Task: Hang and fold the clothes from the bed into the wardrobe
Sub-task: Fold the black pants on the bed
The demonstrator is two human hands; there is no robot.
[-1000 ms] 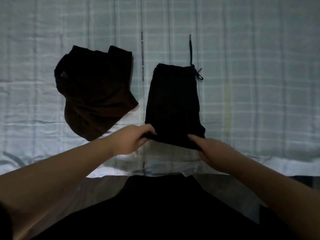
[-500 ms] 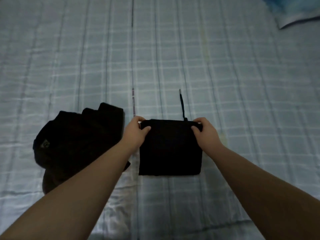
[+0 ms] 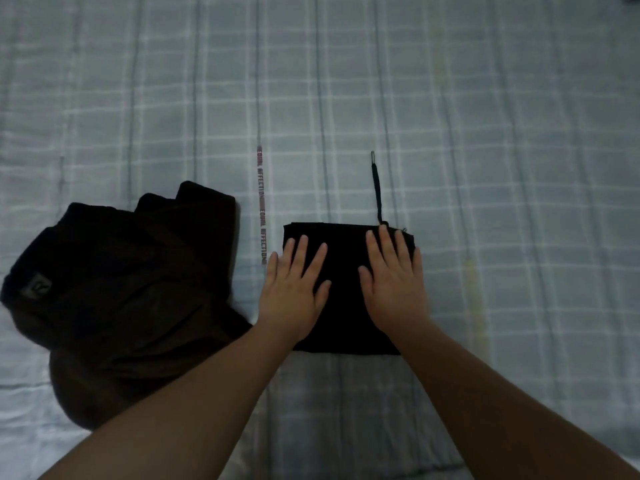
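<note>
A black pair of shorts (image 3: 346,261), folded into a small rectangle, lies on the bed in the middle of the head view. Its black drawstring (image 3: 376,188) trails away from the far edge. My left hand (image 3: 294,292) rests flat on the left half of the fold, fingers spread. My right hand (image 3: 394,282) lies flat on the right half, fingers apart. Neither hand grips the cloth. To the left sits a crumpled dark brown garment (image 3: 128,292) with a small logo patch.
The bed carries a pale grey-blue checked sheet (image 3: 502,168) that fills the view. A narrow printed strip (image 3: 261,206) with lettering runs along the sheet between the two garments. A faint yellow mark (image 3: 474,299) shows to the right of the shorts.
I folded the shorts' near end up to the waistband, halving them. My hands let go of the edges and now lie flat on top. The view has shifted lower.
</note>
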